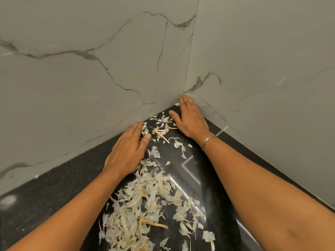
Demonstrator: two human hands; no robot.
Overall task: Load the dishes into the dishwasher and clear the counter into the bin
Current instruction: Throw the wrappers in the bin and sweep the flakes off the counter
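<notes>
1. Thin silver metal bangle (209,139), plain and smooth, circling the right wrist.
2. Both forearms (262,178) bare to the frame's edge.
3. Short plain nails on left hand (126,151) and right hand (192,120).

you've got one view only: a wide-angle head cam worn by the person, so no second camera shares any of the scene. it faces forward and down into the corner where the black counter (54,192) meets two marble-look walls (90,69). the wall seam runs down just right of frame centre. walls fill the upper half, and the counter is a wedge across the lower half. it's close in. both forearms enter from the bottom corners and reach mid-frame. the left hand (126,151) sits centre-left, the right hand (192,122) just right of centre, at the corner. peel scraps (145,205) sit lower centre, between the forearms.
</notes>
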